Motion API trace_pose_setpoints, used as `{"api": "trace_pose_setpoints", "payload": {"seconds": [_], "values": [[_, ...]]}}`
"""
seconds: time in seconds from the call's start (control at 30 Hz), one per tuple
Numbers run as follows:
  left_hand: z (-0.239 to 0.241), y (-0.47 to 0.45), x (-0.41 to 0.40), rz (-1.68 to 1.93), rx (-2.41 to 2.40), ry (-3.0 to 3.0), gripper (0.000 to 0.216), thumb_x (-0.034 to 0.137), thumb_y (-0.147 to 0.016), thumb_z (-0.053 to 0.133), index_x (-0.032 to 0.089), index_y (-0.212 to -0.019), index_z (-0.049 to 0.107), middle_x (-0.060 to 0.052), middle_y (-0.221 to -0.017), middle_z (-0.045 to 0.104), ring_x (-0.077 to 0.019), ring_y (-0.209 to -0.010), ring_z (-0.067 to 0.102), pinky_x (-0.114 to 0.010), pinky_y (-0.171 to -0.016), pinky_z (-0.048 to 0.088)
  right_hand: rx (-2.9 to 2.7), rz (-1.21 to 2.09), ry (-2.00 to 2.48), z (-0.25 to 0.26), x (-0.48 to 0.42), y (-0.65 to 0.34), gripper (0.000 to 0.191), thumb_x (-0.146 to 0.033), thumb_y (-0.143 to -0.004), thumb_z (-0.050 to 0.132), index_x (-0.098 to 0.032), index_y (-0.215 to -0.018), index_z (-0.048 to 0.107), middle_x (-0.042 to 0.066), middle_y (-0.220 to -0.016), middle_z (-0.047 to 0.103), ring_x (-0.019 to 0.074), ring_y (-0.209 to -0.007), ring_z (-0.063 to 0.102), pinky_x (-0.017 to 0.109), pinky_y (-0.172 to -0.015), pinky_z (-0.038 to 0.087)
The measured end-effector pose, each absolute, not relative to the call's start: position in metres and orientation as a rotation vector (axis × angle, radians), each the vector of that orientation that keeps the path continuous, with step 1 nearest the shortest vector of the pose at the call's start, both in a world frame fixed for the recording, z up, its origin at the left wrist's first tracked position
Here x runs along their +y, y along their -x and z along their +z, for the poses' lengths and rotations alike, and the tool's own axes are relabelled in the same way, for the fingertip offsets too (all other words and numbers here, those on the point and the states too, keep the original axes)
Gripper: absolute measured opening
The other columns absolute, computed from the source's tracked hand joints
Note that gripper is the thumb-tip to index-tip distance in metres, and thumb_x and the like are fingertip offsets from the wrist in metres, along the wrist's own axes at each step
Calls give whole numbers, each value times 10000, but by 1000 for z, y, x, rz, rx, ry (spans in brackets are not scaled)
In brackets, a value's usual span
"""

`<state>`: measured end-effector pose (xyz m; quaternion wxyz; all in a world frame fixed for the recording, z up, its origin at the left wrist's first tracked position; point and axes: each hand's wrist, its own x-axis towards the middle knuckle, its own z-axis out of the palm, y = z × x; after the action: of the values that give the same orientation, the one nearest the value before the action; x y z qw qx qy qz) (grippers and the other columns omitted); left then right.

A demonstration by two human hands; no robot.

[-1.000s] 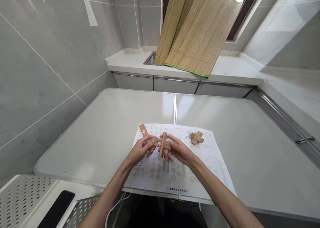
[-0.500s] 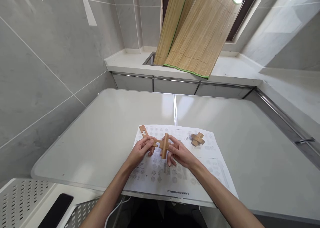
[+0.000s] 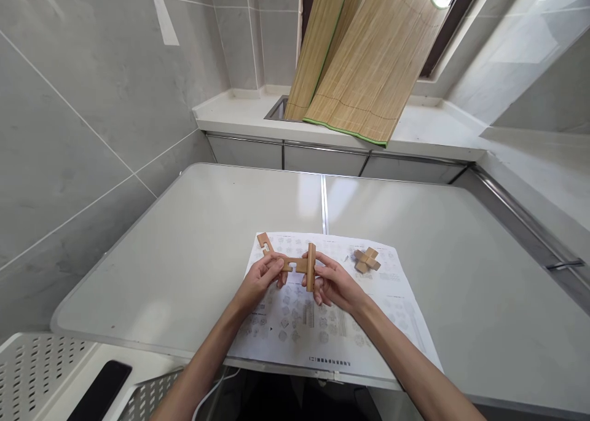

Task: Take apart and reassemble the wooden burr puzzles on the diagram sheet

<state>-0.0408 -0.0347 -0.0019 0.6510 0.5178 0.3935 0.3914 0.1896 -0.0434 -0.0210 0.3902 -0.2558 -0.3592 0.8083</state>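
Above a printed sheet, my left hand (image 3: 266, 277) pinches the left end of a notched wooden puzzle piece (image 3: 299, 265) lying crosswise. My right hand (image 3: 337, 281) has its fingers closed on an upright wooden puzzle bar (image 3: 311, 267) at the right end of that piece. The two pieces meet in a T shape; whether they interlock I cannot tell. Just beyond my left fingers lies another notched wooden piece (image 3: 264, 241), its near end hidden by the hand. To the right of my right hand, a cross-shaped wooden puzzle cluster (image 3: 367, 260) rests on the sheet.
The printed sheet (image 3: 382, 347) with small diagrams lies on a white folding table (image 3: 184, 255). A black phone (image 3: 101, 390) is on a white perforated surface (image 3: 37, 372) at lower left. Behind the table, bamboo mats (image 3: 364, 70) lean over a counter with a sink.
My right hand has moved slightly right with the upright bar. The bar now sits at the crosswise piece's end, where earlier the two looked like a cross.
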Motion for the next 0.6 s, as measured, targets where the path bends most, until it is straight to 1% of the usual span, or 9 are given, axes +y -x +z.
{"api": "trace_pose_setpoints", "payload": {"seconds": [0.17, 0.33, 0.5, 0.6], "values": [[-2, 41, -35, 876, 902, -1218, 355, 507, -999, 616, 166, -1098, 634, 8, -719, 609, -139, -652, 524, -280, -678, 421, -969, 2014, 638, -23, -44, -190, 502, -477, -924, 759, -208, -1300, 565, 62, -842, 784, 134, -452, 670, 171, -342, 390], [2, 40, -36, 859, 920, -1248, 352, 515, -1009, 595, 172, -1081, 631, 9, -724, 609, -142, -647, 513, -284, -681, 421, -955, 1939, 675, -21, -45, -190, 495, -464, -920, 760, -183, -1298, 607, 55, -786, 785, 102, -387, 595, 177, -344, 382], [4, 40, -37, 870, 929, -1236, 345, 519, -1002, 606, 178, -1053, 625, 6, -735, 626, -136, -636, 507, -283, -679, 422, -840, 1835, 774, -19, -43, -187, 400, -439, -884, 772, -189, -1170, 646, 17, -704, 754, 75, -335, 486, 188, -325, 338], [3, 40, -37, 878, 933, -1223, 333, 513, -1003, 607, 180, -1008, 618, -5, -758, 646, -136, -643, 517, -284, -680, 426, -779, 1829, 771, -19, -41, -189, 348, -411, -886, 752, -209, -1144, 636, -7, -688, 736, 59, -302, 405, 196, -305, 296]]}}
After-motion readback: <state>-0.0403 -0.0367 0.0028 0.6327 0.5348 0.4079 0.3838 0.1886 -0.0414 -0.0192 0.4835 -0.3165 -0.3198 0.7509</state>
